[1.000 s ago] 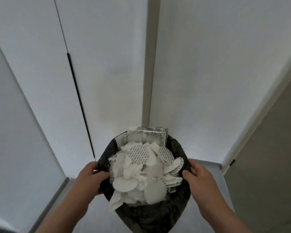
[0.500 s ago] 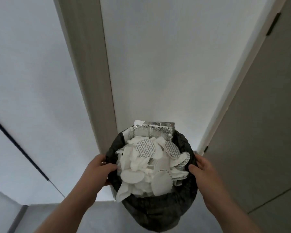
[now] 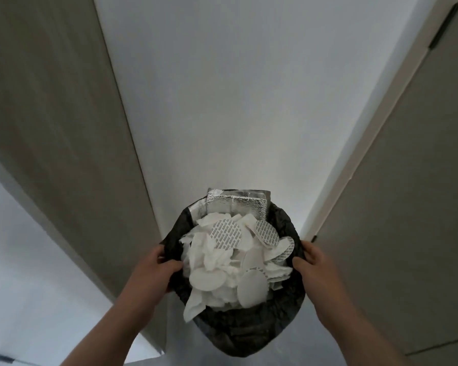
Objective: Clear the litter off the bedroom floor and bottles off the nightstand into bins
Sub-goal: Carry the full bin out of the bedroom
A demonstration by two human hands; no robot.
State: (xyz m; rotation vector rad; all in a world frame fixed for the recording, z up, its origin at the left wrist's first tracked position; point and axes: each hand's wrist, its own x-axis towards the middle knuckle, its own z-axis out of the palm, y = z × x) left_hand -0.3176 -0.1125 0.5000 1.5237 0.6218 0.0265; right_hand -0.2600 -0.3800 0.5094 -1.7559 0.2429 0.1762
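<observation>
A round bin lined with a black bag hangs in front of me, lifted off the floor. It is heaped with white litter: round paper discs, crumpled tissue and a silver foil pack standing at its far rim. My left hand grips the bin's left rim, thumb hooked over the edge. On the opposite rim my right hand holds the bin, thumb inside the bag. No bottles or nightstand are in sight.
A white wall stands straight ahead. A tall grey-brown panel runs down the left, and a grey-brown door with a pale frame is on the right. Pale floor shows at the lower left.
My view has swung to the right while both hands keep holding the bin: the left panel now fills more of the left side and the door on the right looms closer.
</observation>
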